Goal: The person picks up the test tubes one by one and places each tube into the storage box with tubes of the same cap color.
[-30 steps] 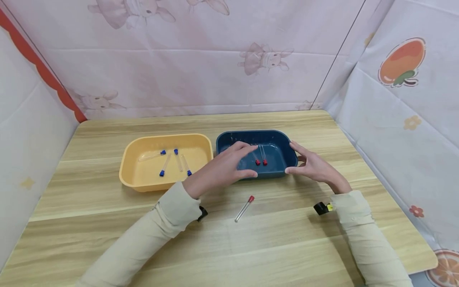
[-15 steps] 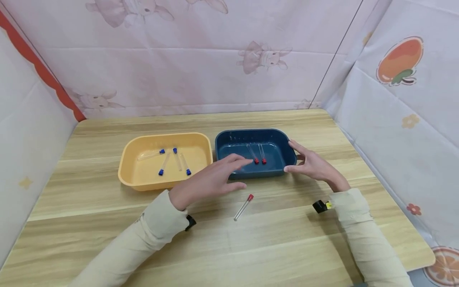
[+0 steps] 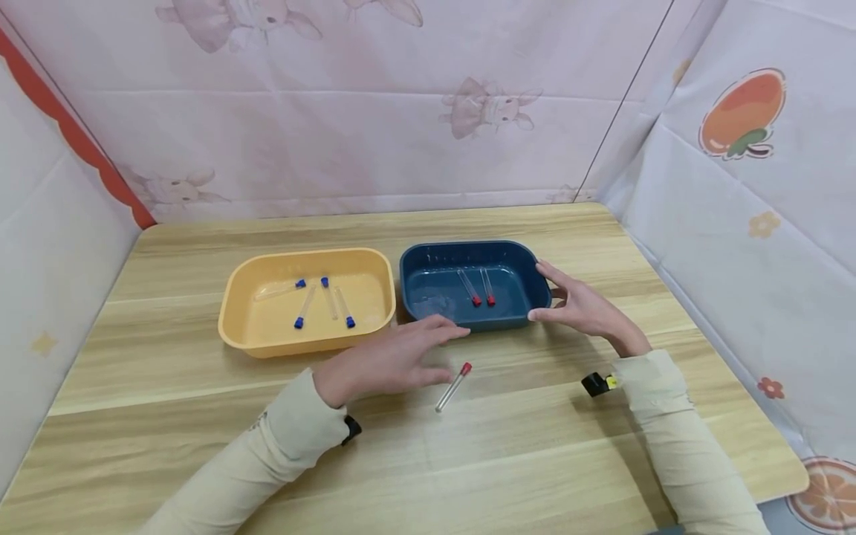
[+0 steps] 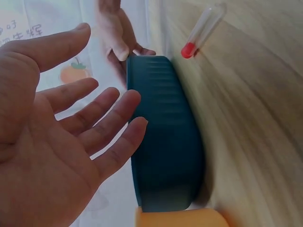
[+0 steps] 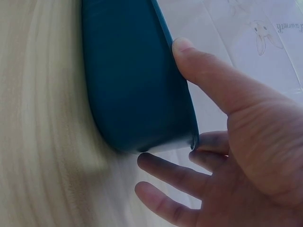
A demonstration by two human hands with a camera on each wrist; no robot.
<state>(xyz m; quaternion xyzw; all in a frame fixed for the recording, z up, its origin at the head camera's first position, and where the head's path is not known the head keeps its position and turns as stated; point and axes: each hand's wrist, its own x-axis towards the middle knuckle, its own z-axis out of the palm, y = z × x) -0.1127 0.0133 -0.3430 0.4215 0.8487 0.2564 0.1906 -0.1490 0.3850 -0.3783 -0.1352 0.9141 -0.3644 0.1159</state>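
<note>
My left hand [image 3: 394, 360] hovers over the table with its fingers extended and nothing in them. Just right of its thumb, a clear test tube [image 3: 453, 388] with a red cap lies on the wood. In the left wrist view, the palm and spread fingers of my left hand [image 4: 71, 146] overlap the side of the dark blue bin [image 4: 163, 132]. My right hand [image 3: 582, 308] holds the right end of that bin [image 3: 498, 325], thumb at the near rim and fingers around the end. Two red-capped test tubes [image 3: 477, 301] lie inside it.
A yellow bin [image 3: 274, 349] stands left of the blue one, with several blue-capped test tubes [image 3: 299, 322] in it. Printed cloth walls [image 3: 374, 148] border the wooden table [image 3: 535, 461] at the back and sides.
My left hand has come back from over the blue bin toward me, down near the loose red-capped test tube. The right hand stays at the bin's right end.
</note>
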